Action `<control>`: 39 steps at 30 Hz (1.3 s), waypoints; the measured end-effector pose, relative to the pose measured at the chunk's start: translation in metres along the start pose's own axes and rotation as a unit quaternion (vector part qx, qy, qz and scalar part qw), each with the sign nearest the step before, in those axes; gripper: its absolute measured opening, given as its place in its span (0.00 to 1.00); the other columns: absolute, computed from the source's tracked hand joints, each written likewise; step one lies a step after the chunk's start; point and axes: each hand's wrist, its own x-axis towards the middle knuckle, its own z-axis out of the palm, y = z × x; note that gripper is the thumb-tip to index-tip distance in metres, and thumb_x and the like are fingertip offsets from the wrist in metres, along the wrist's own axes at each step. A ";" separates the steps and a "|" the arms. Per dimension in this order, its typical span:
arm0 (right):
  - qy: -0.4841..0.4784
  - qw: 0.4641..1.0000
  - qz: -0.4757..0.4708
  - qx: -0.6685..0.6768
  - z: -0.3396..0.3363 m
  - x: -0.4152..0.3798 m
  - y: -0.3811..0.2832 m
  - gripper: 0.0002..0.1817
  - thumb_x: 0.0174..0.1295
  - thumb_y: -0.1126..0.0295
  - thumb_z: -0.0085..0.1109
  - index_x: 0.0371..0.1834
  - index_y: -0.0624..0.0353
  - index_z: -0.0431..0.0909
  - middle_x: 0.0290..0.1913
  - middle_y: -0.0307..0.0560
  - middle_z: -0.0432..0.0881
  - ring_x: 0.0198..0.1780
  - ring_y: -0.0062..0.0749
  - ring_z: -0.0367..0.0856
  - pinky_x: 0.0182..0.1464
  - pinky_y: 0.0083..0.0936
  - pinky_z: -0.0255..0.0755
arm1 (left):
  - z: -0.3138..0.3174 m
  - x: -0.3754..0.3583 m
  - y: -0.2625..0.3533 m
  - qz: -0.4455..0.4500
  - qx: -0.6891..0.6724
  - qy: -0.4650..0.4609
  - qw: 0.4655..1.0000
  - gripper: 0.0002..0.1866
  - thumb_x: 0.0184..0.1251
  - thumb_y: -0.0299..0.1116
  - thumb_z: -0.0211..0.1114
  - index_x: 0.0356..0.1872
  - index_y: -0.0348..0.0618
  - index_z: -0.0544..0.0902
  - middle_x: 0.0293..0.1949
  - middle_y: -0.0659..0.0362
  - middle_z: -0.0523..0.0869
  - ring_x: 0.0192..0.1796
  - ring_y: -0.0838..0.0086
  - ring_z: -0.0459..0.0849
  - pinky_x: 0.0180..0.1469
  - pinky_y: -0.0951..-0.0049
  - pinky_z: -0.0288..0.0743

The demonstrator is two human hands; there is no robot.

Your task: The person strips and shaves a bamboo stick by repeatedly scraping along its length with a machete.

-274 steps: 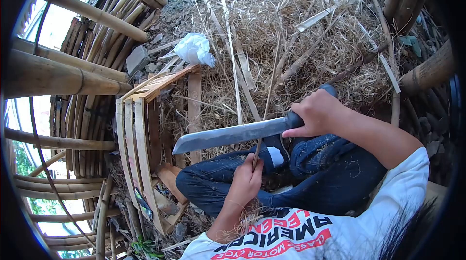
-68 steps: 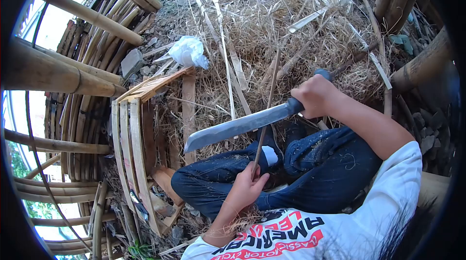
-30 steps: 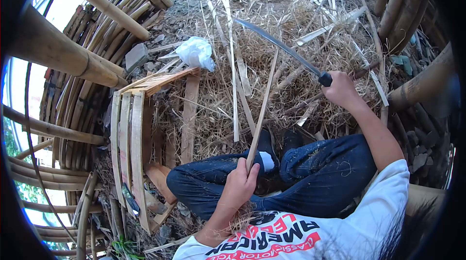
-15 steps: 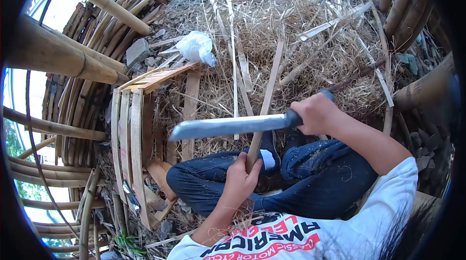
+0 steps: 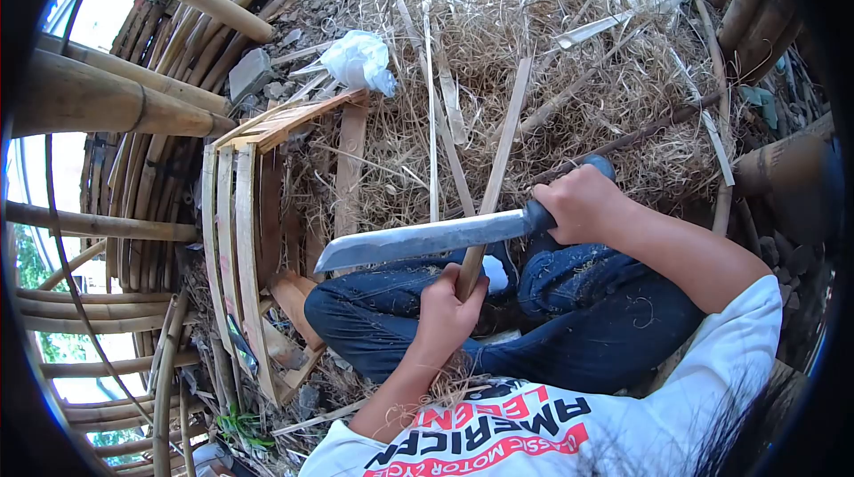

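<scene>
My right hand is closed round the dark handle of a machete, its broad blade pointing left. The blade lies across a long bamboo strip and overlaps it in this view. Low on that strip, my left hand grips its near end between thumb and fingers, just above my lap. From there the strip slants up and away over the shavings. Both hands are over my crossed legs in blue jeans.
At left stands a slatted wooden crate, with a white plastic bag beyond it. Dry shavings and loose strips cover the ground ahead. Bamboo poles frame the left side, and a grey stone block sits near them.
The machete has dipped slightly, and its tip now sits lower over my knee. My left hand and the strip's near end have shifted a little to the right. The view has tilted slightly.
</scene>
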 end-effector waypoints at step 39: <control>0.020 0.998 0.061 -0.010 -0.004 0.003 0.020 0.15 0.39 0.63 0.68 0.29 0.56 0.78 0.25 0.51 0.83 0.31 0.48 0.85 0.37 0.43 0.78 | -0.004 -0.025 -0.013 0.056 -0.001 0.026 0.998 0.11 0.59 0.30 0.70 0.32 0.34 0.78 0.19 0.52 0.78 0.20 0.75 0.74 0.26 0.71 0.69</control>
